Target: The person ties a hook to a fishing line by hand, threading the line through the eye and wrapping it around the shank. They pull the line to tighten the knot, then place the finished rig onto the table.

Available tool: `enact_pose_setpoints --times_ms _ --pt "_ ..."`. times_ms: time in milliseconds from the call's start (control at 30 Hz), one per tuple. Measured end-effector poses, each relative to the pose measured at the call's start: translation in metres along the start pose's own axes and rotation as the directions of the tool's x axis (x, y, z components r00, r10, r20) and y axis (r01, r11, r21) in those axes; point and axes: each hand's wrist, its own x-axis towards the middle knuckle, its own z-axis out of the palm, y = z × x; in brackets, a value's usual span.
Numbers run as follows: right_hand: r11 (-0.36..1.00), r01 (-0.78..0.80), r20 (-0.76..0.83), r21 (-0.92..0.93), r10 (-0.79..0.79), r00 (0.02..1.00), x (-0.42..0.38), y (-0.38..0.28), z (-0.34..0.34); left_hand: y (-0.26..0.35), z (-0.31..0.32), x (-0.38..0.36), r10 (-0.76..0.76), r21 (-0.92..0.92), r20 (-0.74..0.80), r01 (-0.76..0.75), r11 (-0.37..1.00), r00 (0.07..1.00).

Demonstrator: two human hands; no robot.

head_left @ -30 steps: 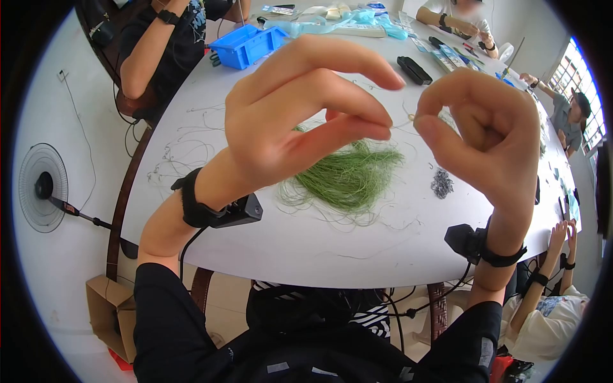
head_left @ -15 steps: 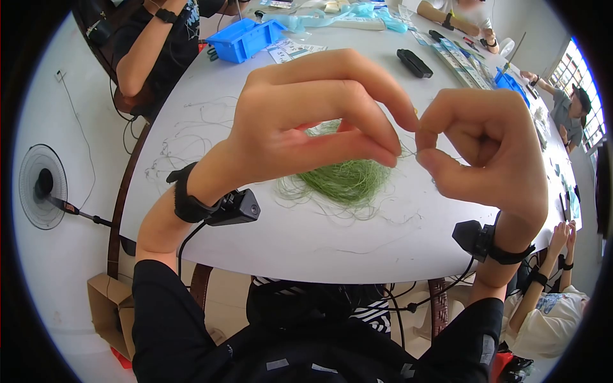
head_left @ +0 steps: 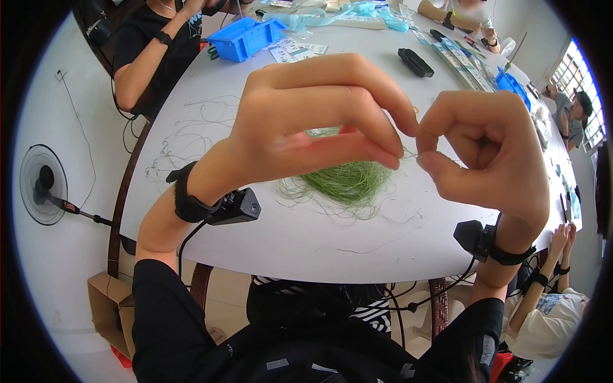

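Both hands are raised over the white table, fingertips close together. My left hand [head_left: 319, 108] is pinched, with a thin green thread showing at its fingertips. My right hand [head_left: 488, 147] pinches the thread [head_left: 409, 154] between thumb and index finger. A tiny yellowish loop [head_left: 416, 110] shows just above where the fingertips meet; which hand bears it I cannot tell. Beneath my left hand lies a tangled bundle of green thread [head_left: 350, 182], partly hidden by that hand. Loose thin strands with small dark ends [head_left: 167, 153] are spread on the table to the left.
A blue bin [head_left: 242, 41] stands at the back left of the table [head_left: 268, 249], and a black object [head_left: 415, 62] lies behind my hands. Packets and strips [head_left: 460, 64] lie at the back right. Other people sit around the table. A fan [head_left: 43, 185] stands at left.
Both hands stay nearly in place, with my left fingers shifted slightly. The small yellowish loop shows more clearly above the fingertips.
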Motion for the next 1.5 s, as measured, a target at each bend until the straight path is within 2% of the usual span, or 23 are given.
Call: enact_pose_setpoints --times_ms 167,367,467,567,600,767,900,1033,1067,1167,1233,1300,1367,1433,1500 --pt "1.000 -0.003 0.015 -0.013 0.003 1.000 0.000 -0.001 -0.001 0.000 0.001 0.001 0.019 0.007 -0.005 -0.019 1.000 1.000" --pt "0.999 -0.018 0.031 -0.043 0.019 0.999 -0.001 -0.004 -0.002 0.003 0.002 -0.001 -0.029 0.002 0.013 0.029 1.000 1.000" --pt "1.000 -0.023 0.022 -0.006 0.023 0.999 -0.001 -0.001 -0.004 0.004 -0.001 0.000 -0.027 0.018 0.020 0.027 0.999 0.999" --pt "0.997 -0.076 -0.053 -0.001 0.076 0.996 0.000 -0.002 -0.008 0.005 -0.001 -0.002 -0.112 -0.049 -0.038 0.110 0.993 0.993" --pt "0.990 -0.118 -0.067 0.073 0.123 0.990 0.001 0.001 -0.008 0.004 -0.002 -0.002 -0.117 -0.062 -0.045 0.114 0.992 0.992" --pt "0.981 0.143 -0.240 0.131 -0.109 0.965 0.009 0.012 -0.004 0.004 -0.009 -0.001 -0.147 -0.084 -0.148 0.135 0.987 0.978" --pt "0.971 0.177 -0.321 0.159 -0.118 0.940 0.015 0.022 -0.002 0.004 -0.012 0.000 -0.140 -0.058 -0.210 0.131 0.990 0.968" --pt "0.921 0.362 -0.428 0.144 -0.272 0.862 0.026 0.037 0.018 0.004 -0.015 -0.001 -0.097 -0.035 -0.219 0.091 0.995 0.971" --pt "0.928 0.348 -0.430 0.135 -0.261 0.864 0.024 0.035 0.022 0.003 -0.017 -0.001 -0.073 -0.013 -0.206 0.072 0.997 0.976" --pt "0.919 0.394 -0.414 -0.016 -0.365 0.834 0.022 0.034 0.035 0.005 -0.016 -0.001 -0.086 -0.017 -0.238 0.084 0.996 0.968" --pt "0.866 0.493 -0.369 -0.081 -0.485 0.793 0.022 0.033 0.041 0.002 -0.016 -0.002 -0.074 -0.026 -0.269 0.069 0.997 0.960" --pt "0.845 0.517 -0.374 -0.138 -0.528 0.762 0.021 0.022 0.045 0.000 -0.017 -0.002 -0.058 -0.019 -0.288 0.055 0.998 0.956" --pt "0.754 0.613 -0.353 -0.236 -0.654 0.669 0.024 0.022 0.048 0.000 -0.016 -0.001 -0.041 0.000 -0.293 0.043 0.999 0.955" --pt "0.696 0.651 -0.340 -0.303 -0.717 0.609 0.025 0.020 0.051 0.000 -0.015 -0.001 -0.045 0.006 -0.297 0.049 0.999 0.954" --pt "0.690 0.638 -0.346 -0.341 -0.723 0.597 0.023 0.016 0.053 0.000 -0.014 -0.001 -0.054 0.015 -0.290 0.061 0.998 0.955"
